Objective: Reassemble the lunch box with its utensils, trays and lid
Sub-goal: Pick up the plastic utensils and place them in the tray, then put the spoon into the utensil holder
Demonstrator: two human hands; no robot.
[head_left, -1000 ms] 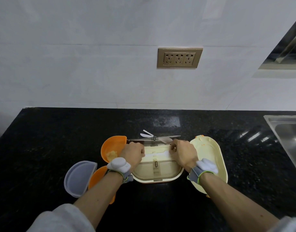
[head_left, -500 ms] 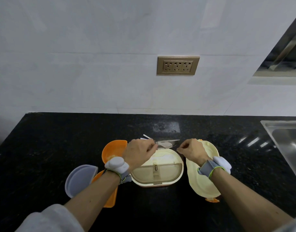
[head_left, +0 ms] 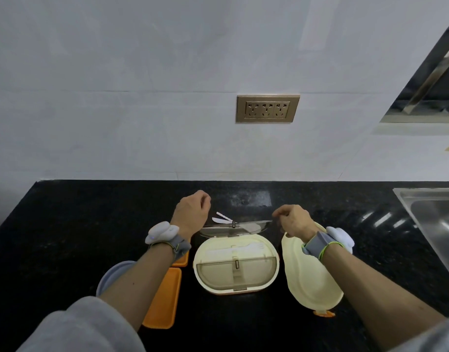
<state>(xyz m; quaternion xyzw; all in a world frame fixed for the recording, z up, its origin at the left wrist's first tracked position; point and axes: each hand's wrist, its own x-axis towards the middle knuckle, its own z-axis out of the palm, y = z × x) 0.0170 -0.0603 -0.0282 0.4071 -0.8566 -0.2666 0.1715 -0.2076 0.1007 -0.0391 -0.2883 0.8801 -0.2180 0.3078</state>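
I judge the job well short of half done. The box [head_left: 235, 265] sits on the desk [head_left: 66, 224] between my forearms, and a white utensil [head_left: 240, 249] lies in its far compartment, so at least that piece is stowed; the near compartment sits under a smoky inner cover with a small clasp. The clear flap [head_left: 233, 228] at the far rim stands open, nearly edge-on to me, and a small white piece [head_left: 222, 217] lies on the desk just behind it; I cannot tell whether it belongs inside. Left to do, as I read it: shut that flap, fit the orange trays [head_left: 165, 295] that lie left of the box under my left forearm, deal with the grey lid [head_left: 111, 274] beside them, and set the cream lid [head_left: 309, 280] from the right of the box on top. My left hand [head_left: 191, 212] hovers just beyond the flap's left end, fingers loosely curled, gripping nothing I can see. My right hand [head_left: 293, 221] is at the flap's right tip, fingers pinched together; I cannot tell whether it actually grips the edge.
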